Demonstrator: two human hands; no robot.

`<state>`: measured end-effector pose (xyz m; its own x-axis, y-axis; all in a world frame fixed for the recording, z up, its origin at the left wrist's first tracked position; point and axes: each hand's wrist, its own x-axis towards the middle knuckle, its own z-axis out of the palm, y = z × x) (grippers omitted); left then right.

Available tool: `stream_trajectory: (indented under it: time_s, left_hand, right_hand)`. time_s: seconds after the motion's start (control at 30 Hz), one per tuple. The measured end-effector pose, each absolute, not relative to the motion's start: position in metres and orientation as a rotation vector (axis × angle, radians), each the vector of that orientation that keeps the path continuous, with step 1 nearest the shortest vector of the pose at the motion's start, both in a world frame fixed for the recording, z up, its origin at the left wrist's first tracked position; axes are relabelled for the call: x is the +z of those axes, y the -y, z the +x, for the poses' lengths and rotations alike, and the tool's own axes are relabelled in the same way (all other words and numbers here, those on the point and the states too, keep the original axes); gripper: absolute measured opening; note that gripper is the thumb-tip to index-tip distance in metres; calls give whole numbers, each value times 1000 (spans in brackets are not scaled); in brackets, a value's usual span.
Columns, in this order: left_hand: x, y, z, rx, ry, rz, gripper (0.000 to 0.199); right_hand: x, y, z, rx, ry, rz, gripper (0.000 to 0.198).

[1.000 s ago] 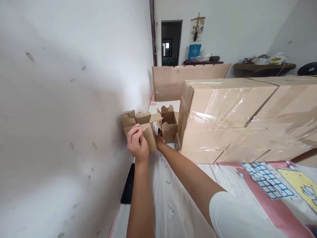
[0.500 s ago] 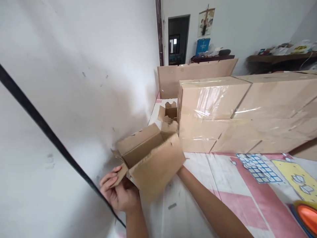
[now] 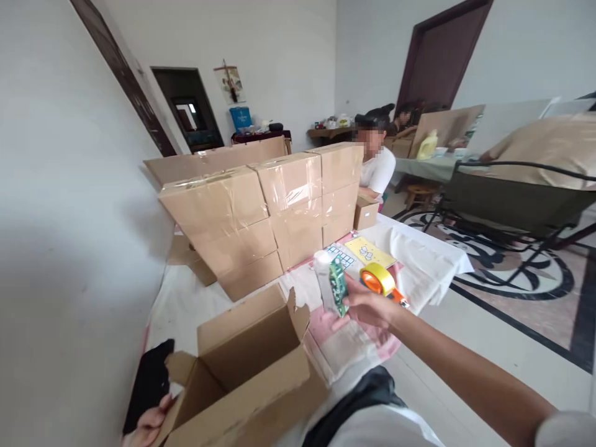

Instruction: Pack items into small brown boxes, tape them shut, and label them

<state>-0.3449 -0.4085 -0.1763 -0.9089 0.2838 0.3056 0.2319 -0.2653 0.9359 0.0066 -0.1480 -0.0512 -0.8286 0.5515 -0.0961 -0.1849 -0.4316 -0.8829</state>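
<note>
An open cardboard box (image 3: 261,391) with raised flaps stands low in front of me. At its near left corner my left hand (image 3: 151,422) grips a side flap, its fingers partly cut off by the view's edge. Over the table, right of the box, my right hand (image 3: 367,304) is closed on a white-and-green container (image 3: 339,285) with a pale round top; motion blur hides its exact kind. Beside that hand lies a yellow tape roll (image 3: 382,278) with an orange core.
Taped cardboard boxes (image 3: 298,217) form a wall across the table (image 3: 419,248), with a smaller open box (image 3: 186,254) at its left end. A co-worker (image 3: 379,164) sits behind them. A dark folding chair (image 3: 512,198) stands right; a white wall (image 3: 69,248) rises left.
The view has swung right. The box has come down and nearer, with my left hand still on its flap. My right hand has left the box and now holds the white-and-green container.
</note>
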Motion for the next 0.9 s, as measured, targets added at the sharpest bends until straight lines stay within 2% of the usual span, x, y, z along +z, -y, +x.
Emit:
stream_trajectory:
  time_s: [0.1, 0.33, 0.5, 0.6, 0.73, 0.9]
  left_hand:
    - [-174, 365, -295, 2644, -1522, 466, 11]
    - [-171, 337, -240, 2634, -1251, 573, 18]
    - [-184, 348, -221, 2657, -1281, 632, 18]
    - [-186, 350, -208, 2685, -1350, 655, 18]
    - [-182, 354, -195, 2686, -1629, 777, 14]
    - [-182, 368, -186, 2590, -1845, 862, 14]
  right_hand:
    - [-17, 131, 11, 2007, 1529, -459, 66]
    - [17, 145, -4, 1840, 1896, -467, 52]
    - [29, 171, -24, 1288, 2474, -421, 53]
    - [24, 186, -39, 981, 2905, -397, 49]
    - [-3, 196, -61, 701, 3308, -359, 29]
    - [-54, 203, -89, 539, 3590, -378, 35]
